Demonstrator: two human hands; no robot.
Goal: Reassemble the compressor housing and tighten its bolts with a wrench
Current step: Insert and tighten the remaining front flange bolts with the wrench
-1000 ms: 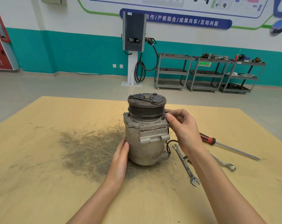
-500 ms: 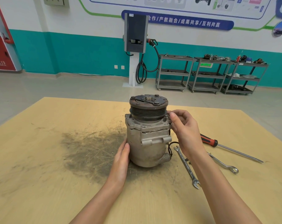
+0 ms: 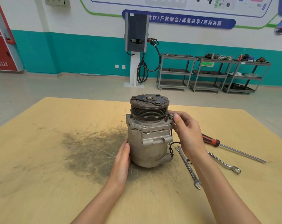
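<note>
Surface: tan wooden board (image 3: 40, 183) with a dark, scratched grease smear (image 3: 92, 151) left of centre
Compressor: compressor (image 3: 149, 133) upright mid-surface, pulley on top
Left hand: left hand (image 3: 121, 162) flat against the housing's lower left side, fingers straight
Right hand: right hand (image 3: 188, 135) with fingertips curled, pinching a bolt (image 3: 171, 116) at the upper right flange
Tools: wrench (image 3: 188, 167), second wrench (image 3: 224, 164) and red-handled screwdriver (image 3: 230, 147) lying right of the compressor
Room: teal-and-white wall (image 3: 82, 50), charging post (image 3: 136, 46), grey shelf carts (image 3: 213, 73), pale floor
</note>
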